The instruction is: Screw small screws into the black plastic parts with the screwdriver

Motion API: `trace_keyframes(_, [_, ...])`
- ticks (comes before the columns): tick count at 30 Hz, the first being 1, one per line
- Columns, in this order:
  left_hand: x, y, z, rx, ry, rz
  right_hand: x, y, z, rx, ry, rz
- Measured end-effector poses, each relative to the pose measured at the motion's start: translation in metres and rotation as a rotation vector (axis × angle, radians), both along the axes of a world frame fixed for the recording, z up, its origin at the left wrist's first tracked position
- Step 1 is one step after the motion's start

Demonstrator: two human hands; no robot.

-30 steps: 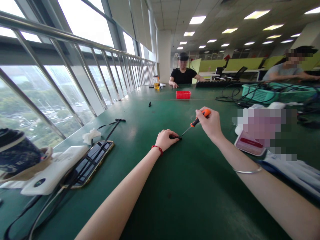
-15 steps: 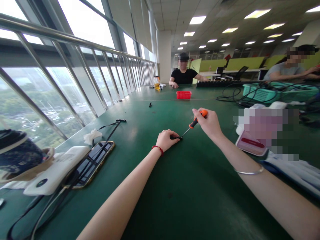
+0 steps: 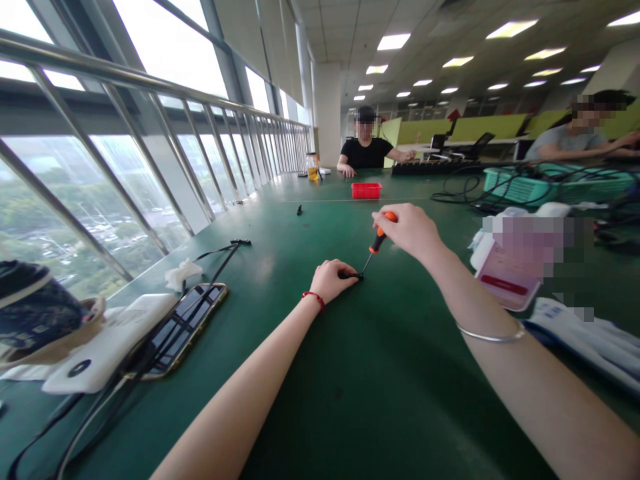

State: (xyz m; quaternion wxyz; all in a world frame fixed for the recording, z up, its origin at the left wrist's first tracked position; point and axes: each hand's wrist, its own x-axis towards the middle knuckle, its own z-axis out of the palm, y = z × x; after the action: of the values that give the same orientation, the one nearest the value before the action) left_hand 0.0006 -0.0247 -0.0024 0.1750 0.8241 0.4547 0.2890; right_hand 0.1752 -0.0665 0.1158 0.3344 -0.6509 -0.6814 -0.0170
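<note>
My left hand (image 3: 331,281), with a red bracelet at the wrist, pinches a small black part (image 3: 351,275) down on the green table (image 3: 300,373). What exactly the part is, I cannot make out, since my fingers cover some of it. From above, my right hand (image 3: 411,228) grips the orange and black handle of a screwdriver (image 3: 379,240). The screwdriver leans slightly to the right, and its metal tip meets the right end of the black part. Farther off on the table lies another small black piece (image 3: 299,210).
At left are a phone (image 3: 193,327) with straps across it, a white power bank (image 3: 113,347) and a cup (image 3: 35,307). A red basket (image 3: 366,191) stands ahead. Cables cross a teal basket (image 3: 520,187) at right, near a pink case (image 3: 505,273). Two people sit beyond.
My right hand has moved up and a little left, bringing the screwdriver more upright. My left hand stays on the black part. The person opposite has raised one hand slightly.
</note>
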Motion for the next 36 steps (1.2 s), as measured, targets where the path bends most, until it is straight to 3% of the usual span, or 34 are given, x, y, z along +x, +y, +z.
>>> trace_keyframes(18, [0.0000, -0.0002, 0.0001, 0.016, -0.004, -0.009, -0.0032, -0.0022, 0.0055, -0.086, -0.076, -0.016])
trace_keyframes(36, [0.0011, -0.0016, 0.0014, 0.025, 0.013, -0.003, -0.0084, -0.0075, 0.0072, -0.036, -0.087, -0.028])
